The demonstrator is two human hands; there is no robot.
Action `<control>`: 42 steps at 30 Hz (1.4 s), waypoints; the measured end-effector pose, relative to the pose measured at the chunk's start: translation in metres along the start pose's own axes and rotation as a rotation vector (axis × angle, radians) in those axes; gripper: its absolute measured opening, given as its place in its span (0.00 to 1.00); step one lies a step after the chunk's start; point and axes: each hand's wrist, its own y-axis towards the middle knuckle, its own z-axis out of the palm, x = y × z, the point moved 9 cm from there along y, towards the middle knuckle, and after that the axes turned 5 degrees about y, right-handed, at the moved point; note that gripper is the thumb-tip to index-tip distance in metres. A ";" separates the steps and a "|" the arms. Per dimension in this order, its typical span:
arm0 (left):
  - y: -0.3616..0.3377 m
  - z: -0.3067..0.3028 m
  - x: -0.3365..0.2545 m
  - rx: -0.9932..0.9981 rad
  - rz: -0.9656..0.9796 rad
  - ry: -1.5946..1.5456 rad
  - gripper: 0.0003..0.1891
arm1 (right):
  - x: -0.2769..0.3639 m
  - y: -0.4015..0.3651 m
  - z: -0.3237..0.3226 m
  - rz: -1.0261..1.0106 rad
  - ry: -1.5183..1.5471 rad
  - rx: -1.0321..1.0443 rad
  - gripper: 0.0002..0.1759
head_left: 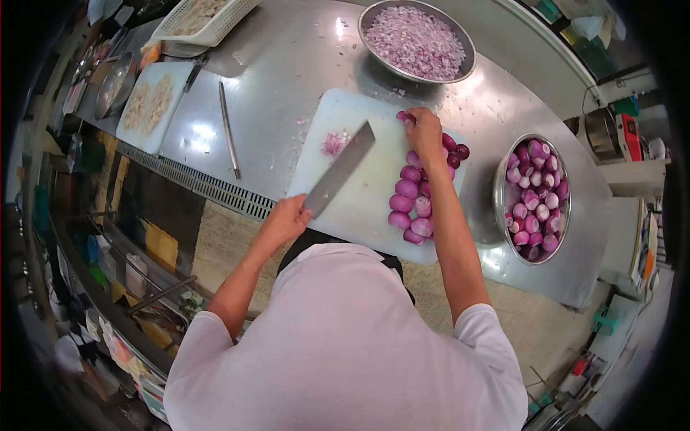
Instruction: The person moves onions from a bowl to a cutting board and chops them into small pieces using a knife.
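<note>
My left hand [285,221] is wrapped round the handle of a cleaver [341,171], whose broad blade slants over the white cutting board [323,118]. Near the board's far right part, my right hand [424,133] has its fingers closed on a purple onion [403,116]. Below that hand and forearm, several peeled purple onions [405,189] are lined up in rows along the board's right side; the forearm hides some of them. A small heap of chopped onion [334,143] lies on the board left of the blade.
A steel bowl [471,63] of diced onion stands at the back, and another bowl [500,188] of whole onions at the right. A steel rod [229,129] lies on the metal table [262,72]. Further left are a second board [157,134], a knife [192,75] and a white basket [223,25].
</note>
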 end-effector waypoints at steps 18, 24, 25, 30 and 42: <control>-0.001 0.005 -0.041 -0.078 0.031 0.185 0.14 | 0.096 -0.068 0.049 -0.110 -0.006 0.259 0.09; -0.002 0.014 -0.031 -0.015 -0.026 0.176 0.19 | 0.093 -0.071 0.049 -0.129 0.011 0.233 0.09; -0.003 0.005 -0.034 -0.031 -0.022 0.156 0.19 | 0.093 -0.070 0.048 -0.136 0.002 0.226 0.09; -0.003 0.007 -0.036 -0.031 -0.042 0.135 0.18 | 0.091 -0.070 0.047 -0.120 0.037 0.188 0.08; 0.003 0.001 -0.043 -0.061 0.018 0.163 0.18 | 0.084 -0.077 0.040 -0.090 0.070 0.110 0.07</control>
